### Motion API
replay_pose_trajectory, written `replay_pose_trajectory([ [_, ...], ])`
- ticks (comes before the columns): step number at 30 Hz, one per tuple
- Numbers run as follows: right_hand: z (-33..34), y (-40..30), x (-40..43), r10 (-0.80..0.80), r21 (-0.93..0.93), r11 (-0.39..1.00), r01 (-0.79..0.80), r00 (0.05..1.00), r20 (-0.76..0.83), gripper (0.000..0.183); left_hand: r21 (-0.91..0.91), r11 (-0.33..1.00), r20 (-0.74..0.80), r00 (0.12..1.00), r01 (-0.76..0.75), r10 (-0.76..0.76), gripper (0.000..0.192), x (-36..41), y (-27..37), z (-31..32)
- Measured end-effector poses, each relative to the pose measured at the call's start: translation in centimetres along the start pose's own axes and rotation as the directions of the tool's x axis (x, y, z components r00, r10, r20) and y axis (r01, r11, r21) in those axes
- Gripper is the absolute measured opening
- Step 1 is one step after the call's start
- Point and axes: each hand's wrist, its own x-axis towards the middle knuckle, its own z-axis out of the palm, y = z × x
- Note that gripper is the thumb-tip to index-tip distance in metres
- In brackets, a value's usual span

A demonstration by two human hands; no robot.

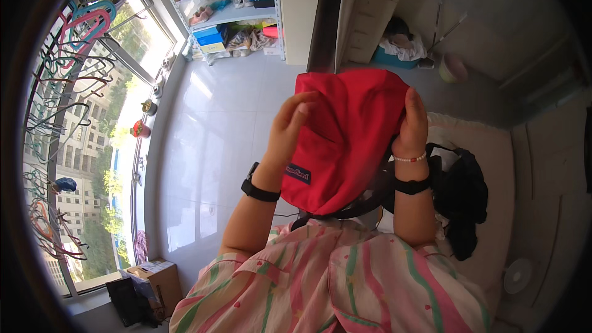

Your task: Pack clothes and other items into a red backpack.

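Note:
A red fabric backpack (351,134) with black straps is held up in front of my body, its dark label patch turned upside down at the lower left. My left hand (291,125) lies against its left side, thumb and fingers a little apart; whether it grips the fabric I cannot tell. On the right, my right hand (413,122) clasps the backpack's edge with the thumb up, the other fingers hidden behind it. Black straps (370,203) hang below the bag near my striped shirt.
Black cloth items (462,189) lie on a pale padded surface (502,166) at right. A shelf rack (231,17) with shoes and boxes stands ahead. Hangers (60,115) hang by the window at left. A cardboard box (162,282) sits lower left, a teal tub (393,58) upper right.

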Motion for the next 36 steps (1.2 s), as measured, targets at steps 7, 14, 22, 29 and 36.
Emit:
replay_pose_trajectory([
  [7, 4.0, -0.5, -1.7, 0.339, 0.382, 0.856, -0.348, 0.936, 0.093, 0.029, 0.86, 0.496, -0.038, 0.953, -0.121, 0.3, 0.077, -6.6, -8.4, 3.2],
  [14, 4.6, -2.3, -3.0, 0.344, 0.483, 0.784, -0.389, 0.921, 0.183, 0.036, 0.777, 0.528, 0.059, 0.875, -0.343, 0.481, 0.049, -4.1, -5.1, 5.1],
  [22, -4.3, -5.3, 1.9, -0.108, -0.138, 0.987, 0.079, 0.971, -0.214, 0.029, 0.499, 0.686, 0.356, 0.847, -0.529, 0.395, 0.014, -1.2, -3.9, -2.6],
  [29, -8.3, 2.1, 2.7, -0.215, -0.363, 0.93, 0.065, 0.894, -0.392, 0.026, -0.084, 0.996, -0.067, 0.998, 0.001, -0.007, 0.031, -0.5, 1.7, 0.3],
  [36, -2.9, 8.1, -9.3, 0.22, -0.434, 0.882, -0.183, 0.975, 0.035, 0.062, -0.541, 0.841, -0.362, 0.897, 0.02, -0.255, 0.032, 0.9, 2.9, 0.5],
])
